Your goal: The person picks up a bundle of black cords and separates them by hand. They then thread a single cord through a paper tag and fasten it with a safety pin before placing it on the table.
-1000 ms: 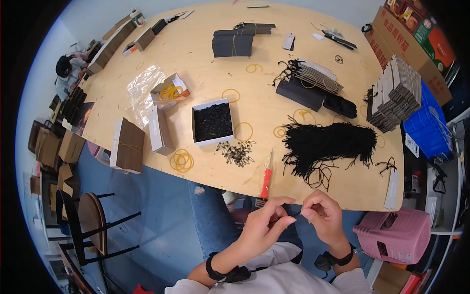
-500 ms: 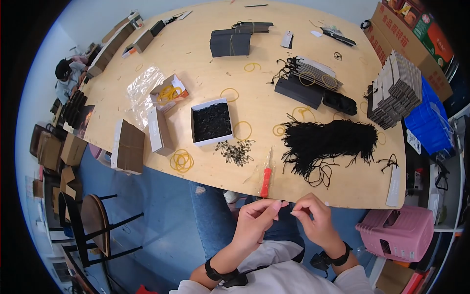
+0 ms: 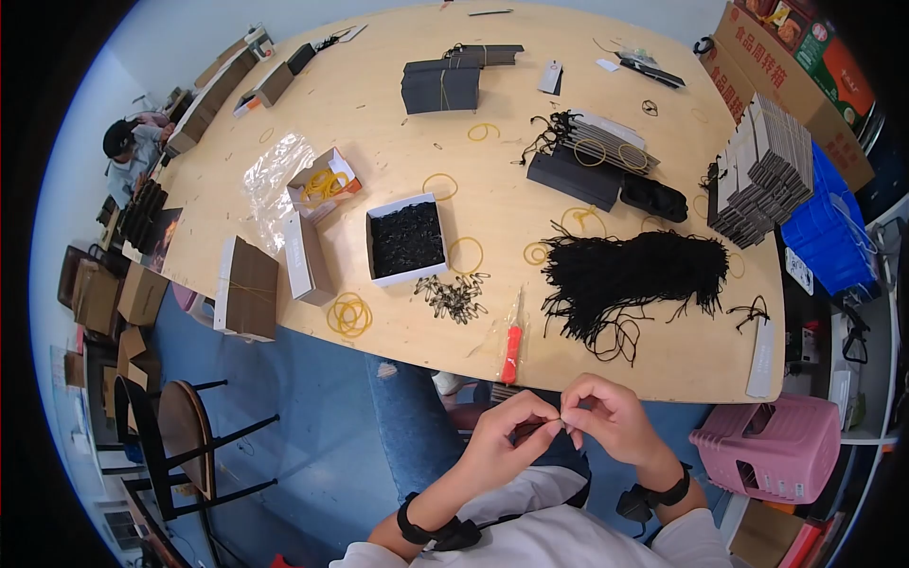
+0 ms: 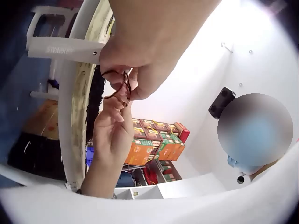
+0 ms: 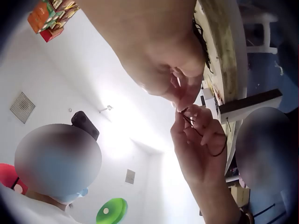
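Observation:
Both hands meet above the lap, just off the table's near edge. My left hand holds a thin black cord, pinched between thumb and fingers, with a loop of it hanging by the palm in the right wrist view. My right hand pinches at the same cord, its fingertips right at the left fingertips. In the head view the fingers mostly hide the cord. On the table ahead lie a heap of black cords, a pile of small metal safety pins and a red-handled tool.
A white box of small black pieces stands mid-table, near an open box of yellow rubber bands. Stacked tags rise at the right, beside a blue crate. A pink stool stands below the right corner. Another person sits far left.
Half a second ago the hands were slightly apart; the right hand has moved left and the fingertips now meet. The things on the table have stayed put.

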Demonstrator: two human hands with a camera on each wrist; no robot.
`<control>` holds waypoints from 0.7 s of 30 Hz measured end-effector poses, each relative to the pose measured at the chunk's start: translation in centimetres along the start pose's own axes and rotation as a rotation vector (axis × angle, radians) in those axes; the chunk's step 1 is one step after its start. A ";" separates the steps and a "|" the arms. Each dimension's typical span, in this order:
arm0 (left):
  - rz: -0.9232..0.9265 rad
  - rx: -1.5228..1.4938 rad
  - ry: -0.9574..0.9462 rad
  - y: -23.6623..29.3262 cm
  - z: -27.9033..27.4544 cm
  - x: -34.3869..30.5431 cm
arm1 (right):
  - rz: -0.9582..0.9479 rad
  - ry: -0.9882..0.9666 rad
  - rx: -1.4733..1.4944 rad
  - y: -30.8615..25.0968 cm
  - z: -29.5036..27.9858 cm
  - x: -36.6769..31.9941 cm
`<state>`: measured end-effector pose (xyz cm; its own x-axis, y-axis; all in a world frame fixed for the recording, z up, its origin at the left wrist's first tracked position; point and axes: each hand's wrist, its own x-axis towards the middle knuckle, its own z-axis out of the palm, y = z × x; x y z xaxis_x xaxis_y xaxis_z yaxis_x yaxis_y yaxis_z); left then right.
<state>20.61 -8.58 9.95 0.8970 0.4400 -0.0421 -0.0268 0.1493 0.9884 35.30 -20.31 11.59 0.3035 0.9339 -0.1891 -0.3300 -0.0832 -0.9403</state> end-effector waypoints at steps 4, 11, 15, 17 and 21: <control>0.145 0.327 0.067 0.9 0.4 -0.1 | 0.093 0.024 0.120 0.2 0.2 0.1; -0.233 -0.374 -0.046 0.1 -0.4 0.0 | -0.052 0.037 -0.271 0.4 0.3 0.1; -0.368 -0.471 -0.166 0.0 -1.0 -0.1 | -0.143 0.014 -0.276 0.7 0.6 -0.1; -0.364 -0.507 -0.164 0.0 -1.0 -0.2 | -0.155 0.022 -0.267 0.8 0.8 -0.2; -0.377 -0.461 -0.068 1.1 -0.6 -0.2 | -0.293 0.050 -0.453 1.2 1.2 -0.4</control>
<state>20.15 -7.99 10.97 0.9078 0.2268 -0.3529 0.1234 0.6596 0.7414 33.75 -20.36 10.86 0.3704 0.9239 0.0961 0.1901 0.0258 -0.9814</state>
